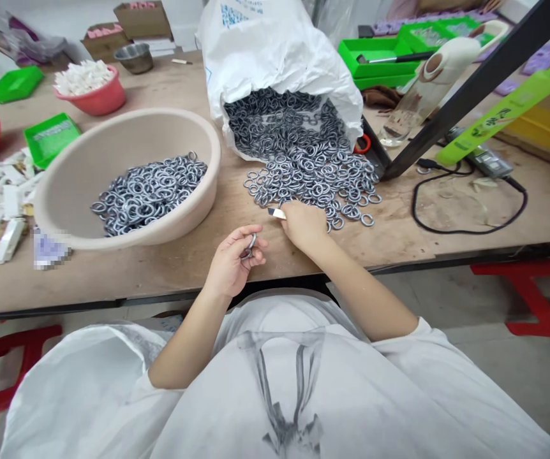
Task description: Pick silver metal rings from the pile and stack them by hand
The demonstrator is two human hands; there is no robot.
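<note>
A workshop, or a small factory floor where parts are handled in bulk, is suggested by what is shown. A long, bare, scuffed worktop (397, 220) is crowded with small pieces in quantity: grey rings (311, 182) are spilled in a heap from a large white sack (275, 48), and more of them are piled in a wide basin (64, 194). White pieces are heaped in a pink-red bowl (107, 99) and strewn nearby. Shallow green trays (15, 85) and cardboard boxes (149, 24) are set about, and red stools (538, 309) are placed beside the worktop.
</note>
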